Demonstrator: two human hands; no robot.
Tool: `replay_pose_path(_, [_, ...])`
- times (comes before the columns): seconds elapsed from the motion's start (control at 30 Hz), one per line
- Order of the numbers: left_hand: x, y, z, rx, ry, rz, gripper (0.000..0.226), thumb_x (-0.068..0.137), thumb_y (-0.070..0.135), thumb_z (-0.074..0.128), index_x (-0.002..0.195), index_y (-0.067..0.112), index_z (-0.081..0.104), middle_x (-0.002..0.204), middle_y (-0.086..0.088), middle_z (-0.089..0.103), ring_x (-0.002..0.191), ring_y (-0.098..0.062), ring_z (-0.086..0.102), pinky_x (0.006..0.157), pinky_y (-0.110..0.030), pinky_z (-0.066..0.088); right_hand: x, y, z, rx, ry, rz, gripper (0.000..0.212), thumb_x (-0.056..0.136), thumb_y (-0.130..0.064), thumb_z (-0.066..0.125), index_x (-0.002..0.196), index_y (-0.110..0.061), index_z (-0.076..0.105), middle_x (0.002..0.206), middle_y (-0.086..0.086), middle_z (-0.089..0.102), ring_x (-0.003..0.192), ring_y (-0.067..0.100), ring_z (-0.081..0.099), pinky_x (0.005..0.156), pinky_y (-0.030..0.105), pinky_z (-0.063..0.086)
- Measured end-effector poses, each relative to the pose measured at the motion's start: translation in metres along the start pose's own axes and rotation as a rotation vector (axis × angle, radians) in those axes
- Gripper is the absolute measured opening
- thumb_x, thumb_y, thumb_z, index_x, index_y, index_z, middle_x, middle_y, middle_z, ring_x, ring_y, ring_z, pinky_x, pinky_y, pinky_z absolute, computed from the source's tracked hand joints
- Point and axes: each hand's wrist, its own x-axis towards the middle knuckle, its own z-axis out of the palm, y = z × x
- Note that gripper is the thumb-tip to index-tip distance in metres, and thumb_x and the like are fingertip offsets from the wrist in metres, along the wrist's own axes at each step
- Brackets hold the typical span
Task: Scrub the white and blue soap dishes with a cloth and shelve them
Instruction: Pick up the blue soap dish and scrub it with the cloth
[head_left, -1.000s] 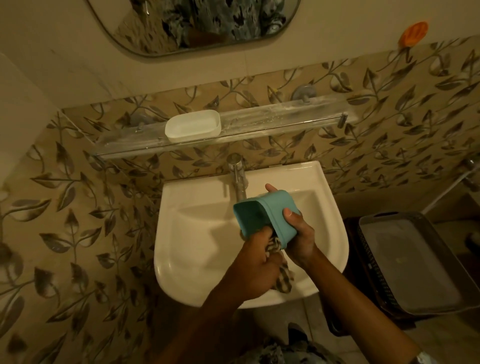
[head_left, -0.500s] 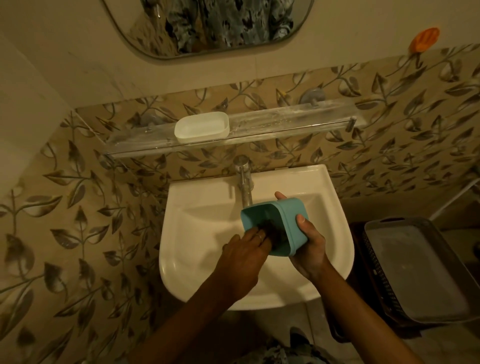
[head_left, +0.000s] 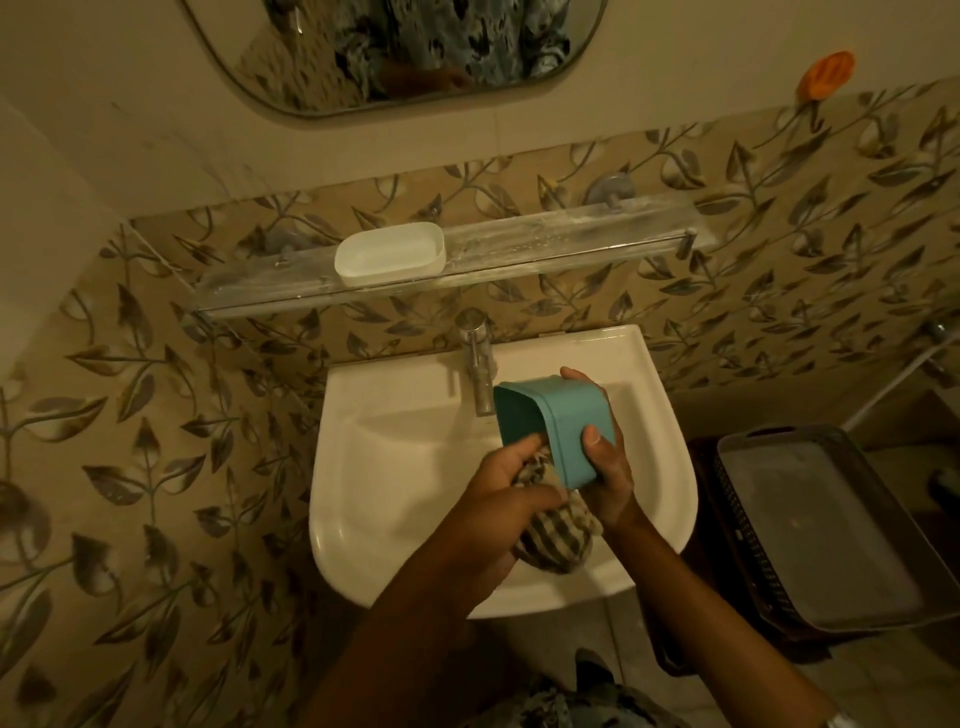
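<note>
Right hand (head_left: 605, 470): grips the blue soap dish (head_left: 558, 428) by its outer side, thumb across the wall, holding it tilted on edge over the white sink (head_left: 395, 467), its opening turned left, just beside the tap (head_left: 480, 371). Left hand (head_left: 501, 486): clenched on a striped cloth (head_left: 558, 535), fingers pressing the cloth against the dish's lower rim; the rest of the cloth hangs below, between both wrists. White soap dish (head_left: 389, 254): upright on the glass shelf (head_left: 571, 244) above the sink, left of centre. Dark basket (head_left: 810, 535): right of the sink. Mirror (head_left: 395, 47): above the shelf.
</note>
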Motion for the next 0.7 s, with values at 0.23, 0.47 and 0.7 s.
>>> replay_pose_path(0.23, [0.000,0.007,-0.007,-0.046,0.013,-0.009,0.040,0.085,0.013,0.064,0.124,0.019,0.057,0.116,-0.008,0.067,0.109,-0.026,0.063,0.094,-0.043,0.051,-0.005,-0.001,-0.002,-0.310,-0.046,-0.230,0.086,0.081,-0.064,0.057,0.140,-0.008,0.028,0.137,0.023,0.037,0.124,0.039,0.045,0.099,0.046,0.046])
replay_pose_path(0.47, [-0.004,0.002,-0.006,0.685,0.117,0.464,0.029,0.091,0.017,0.058,0.120,0.012,0.061,0.113,-0.001,0.067,0.100,-0.006,0.063,0.086,-0.021,0.053,-0.018,-0.005,-0.005,-0.135,-0.201,-0.039,0.096,0.075,-0.061,0.067,0.149,-0.022,0.020,0.150,0.006,0.034,0.135,0.023,0.042,0.100,0.040,0.049])
replay_pose_path(0.7, [-0.005,-0.019,-0.007,1.371,-0.018,0.614,0.037,0.096,0.024,0.050,0.132,0.019,0.052,0.138,0.004,0.049,0.125,-0.013,0.042,0.104,-0.030,0.040,-0.018,-0.027,-0.002,0.434,-0.030,0.466,0.072,0.071,-0.054,0.074,0.128,-0.013,0.060,0.121,0.020,0.062,0.112,0.035,0.060,0.088,0.047,0.055])
